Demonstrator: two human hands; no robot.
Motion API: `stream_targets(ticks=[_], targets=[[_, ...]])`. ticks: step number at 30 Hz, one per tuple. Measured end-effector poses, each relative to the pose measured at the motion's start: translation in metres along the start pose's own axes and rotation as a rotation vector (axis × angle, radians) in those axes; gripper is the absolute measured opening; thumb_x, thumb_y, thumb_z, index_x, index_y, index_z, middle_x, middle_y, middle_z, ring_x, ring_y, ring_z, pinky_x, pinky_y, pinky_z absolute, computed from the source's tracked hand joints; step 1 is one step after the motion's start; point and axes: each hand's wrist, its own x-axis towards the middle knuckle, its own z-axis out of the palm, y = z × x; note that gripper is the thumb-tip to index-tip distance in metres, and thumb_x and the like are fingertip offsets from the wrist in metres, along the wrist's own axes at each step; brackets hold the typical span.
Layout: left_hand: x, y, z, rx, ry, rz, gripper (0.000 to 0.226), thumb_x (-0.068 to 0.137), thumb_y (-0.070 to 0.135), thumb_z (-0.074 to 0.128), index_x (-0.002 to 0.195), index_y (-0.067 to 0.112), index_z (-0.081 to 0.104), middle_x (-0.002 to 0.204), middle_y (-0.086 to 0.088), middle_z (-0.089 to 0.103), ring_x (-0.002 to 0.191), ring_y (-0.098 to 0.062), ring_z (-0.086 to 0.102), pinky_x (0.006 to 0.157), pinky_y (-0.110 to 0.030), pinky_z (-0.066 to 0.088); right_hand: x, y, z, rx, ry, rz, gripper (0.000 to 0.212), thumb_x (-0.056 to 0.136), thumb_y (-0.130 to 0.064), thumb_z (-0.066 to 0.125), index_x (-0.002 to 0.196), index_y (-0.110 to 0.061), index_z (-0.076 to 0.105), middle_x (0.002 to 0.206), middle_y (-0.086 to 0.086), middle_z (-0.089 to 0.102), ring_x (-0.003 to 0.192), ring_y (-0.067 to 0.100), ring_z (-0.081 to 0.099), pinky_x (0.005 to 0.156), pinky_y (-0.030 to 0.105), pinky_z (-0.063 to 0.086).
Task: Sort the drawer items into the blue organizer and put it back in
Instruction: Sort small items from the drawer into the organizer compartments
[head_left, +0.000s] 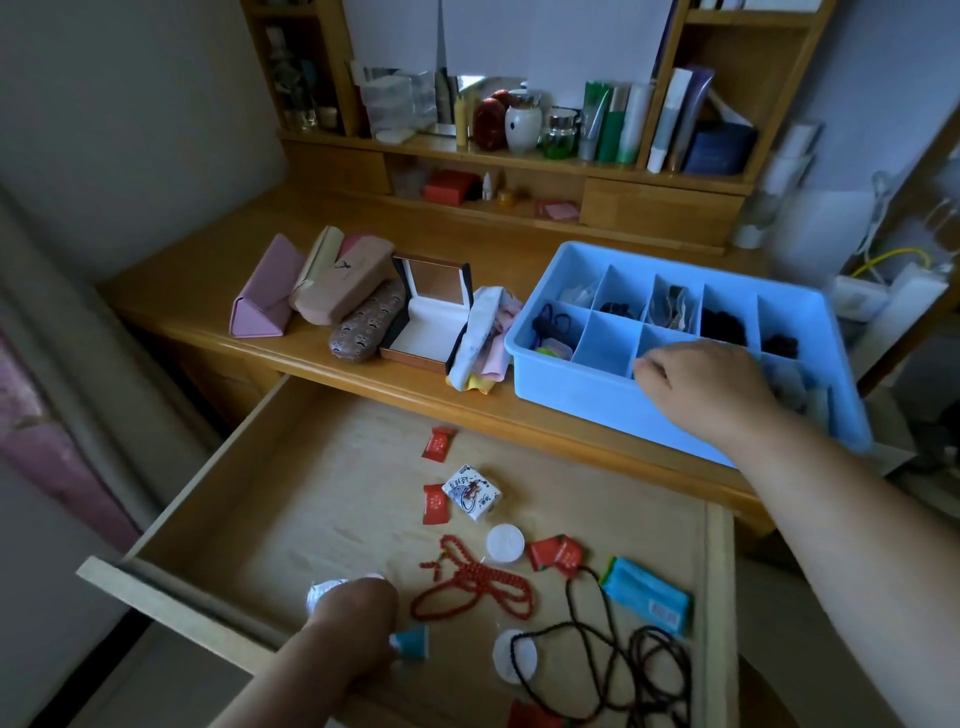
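Right hand (701, 387) curled over blue organizer (582, 400) at two o'clock, contents unclear, likely dropping something. Left hand (353, 608) gripped wrapped packets in drawer (291, 467), six o'clock, gathering.

Bare drawer floor (291, 493) left of wrappers (435, 470)

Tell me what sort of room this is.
Likely a bedroom or dressing corner at home: a wooden vanity desk whose shelf holds cosmetic tubes and jars, glasses cases on top, and an open drawer of beads and small packets.
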Motion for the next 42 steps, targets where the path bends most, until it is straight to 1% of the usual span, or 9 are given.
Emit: stream_targets(ticks=[5, 9, 12, 18, 24, 30, 32, 37, 42], targets=[[-0.009, 0.002, -0.025, -0.448, 0.150, 0.058, 0.020, 0.089, 0.041, 0.056, 0.091, 0.022, 0.063, 0.089, 0.004, 0.065, 0.081, -0.011, 0.061, 0.071, -0.026, 0.049, -0.038, -0.022, 0.003, 0.316, 0.544, -0.146, 0.023, 0.084, -0.017, 0.054, 0.099, -0.007, 0.068, 0.079, 0.005, 0.063, 0.077, 0.024, 0.059, 0.068, 0.035, 0.047], [-0.016, 0.032, -0.052, -1.542, 0.044, 0.101, 0.013, 0.089, 0.016, 0.063, 0.083, 0.004, 0.062, 0.071, -0.010, 0.070, 0.067, -0.021, 0.069, 0.067, -0.032, 0.060, -0.099, -0.070, 0.024, 0.628, 0.127, -0.393, 0.035, 0.081, -0.039, 0.061, 0.114, -0.027, 0.064, 0.092, -0.019, 0.056, 0.074, -0.018, 0.047, 0.068, 0.009, 0.038], [-0.023, 0.058, -0.065, -1.970, -0.161, 0.169, 0.022, 0.083, 0.021, 0.063, 0.093, 0.002, 0.063, 0.080, -0.016, 0.070, 0.067, -0.021, 0.069, 0.062, -0.028, 0.058, -0.129, -0.089, 0.047, 0.590, -0.275, -0.459, 0.072, 0.076, -0.063, 0.059, 0.141, -0.049, 0.031, 0.118, -0.021, 0.053, 0.093, -0.013, 0.050, 0.082, 0.013, 0.043], [-0.025, 0.086, -0.062, -2.129, -0.369, 0.241, 0.044, 0.090, 0.042, 0.045, 0.077, 0.011, 0.074, 0.075, -0.008, 0.066, 0.061, -0.016, 0.062, 0.057, -0.027, 0.054, -0.130, -0.086, 0.042, 0.698, 0.162, -0.343, 0.028, 0.087, -0.021, 0.060, 0.114, -0.015, 0.066, 0.089, -0.001, 0.073, 0.068, 0.009, 0.065, 0.062, 0.021, 0.052], [-0.004, 0.060, -0.036, -1.816, 0.090, -0.048, 0.015, 0.090, 0.014, 0.060, 0.087, 0.003, 0.070, 0.076, -0.011, 0.068, 0.062, -0.022, 0.061, 0.061, -0.031, 0.050, -0.048, -0.024, -0.015, 0.312, 0.638, -0.063, 0.022, 0.086, -0.024, 0.053, 0.095, -0.013, 0.070, 0.069, 0.002, 0.067, 0.065, 0.020, 0.060, 0.060, 0.027, 0.042], [0.005, 0.040, -0.014, -1.478, 0.274, -0.146, 0.019, 0.092, 0.003, 0.054, 0.083, 0.015, 0.067, 0.075, -0.009, 0.068, 0.061, -0.016, 0.061, 0.050, -0.020, 0.051, -0.007, -0.004, 0.007, -0.168, -0.015, 0.164, 0.058, 0.094, -0.053, 0.020, 0.098, -0.027, 0.072, 0.107, 0.009, 0.062, 0.105, 0.031, 0.046, 0.092, 0.043, 0.031], [0.005, 0.040, -0.010, -1.303, 0.352, -0.091, 0.021, 0.090, 0.005, 0.057, 0.082, 0.021, 0.065, 0.073, -0.003, 0.067, 0.063, -0.013, 0.061, 0.056, -0.023, 0.050, -0.008, -0.001, 0.013, -0.145, -0.054, 0.143, 0.064, 0.092, -0.062, 0.015, 0.099, -0.032, 0.071, 0.112, 0.007, 0.057, 0.110, 0.029, 0.042, 0.096, 0.043, 0.026], [0.000, 0.059, -0.006, -0.887, 0.449, 0.250, 0.018, 0.083, 0.008, 0.064, 0.087, 0.025, 0.069, 0.077, 0.018, 0.062, 0.070, 0.004, 0.057, 0.063, -0.006, 0.039, -0.045, 0.001, 0.018, 0.123, 0.568, -0.310, 0.026, 0.089, -0.027, 0.053, 0.092, -0.009, 0.070, 0.094, 0.009, 0.063, 0.090, 0.031, 0.053, 0.083, 0.039, 0.036], [0.002, 0.084, 0.002, -0.484, 0.239, 0.578, 0.034, 0.081, 0.031, 0.065, 0.115, 0.031, 0.063, 0.119, 0.018, 0.057, 0.106, -0.002, 0.053, 0.089, -0.016, 0.041, -0.132, -0.010, 0.074, 0.250, 0.112, -0.451, 0.006, 0.080, -0.020, 0.062, 0.081, -0.018, 0.068, 0.075, -0.003, 0.063, 0.070, 0.020, 0.059, 0.063, 0.029, 0.046]])
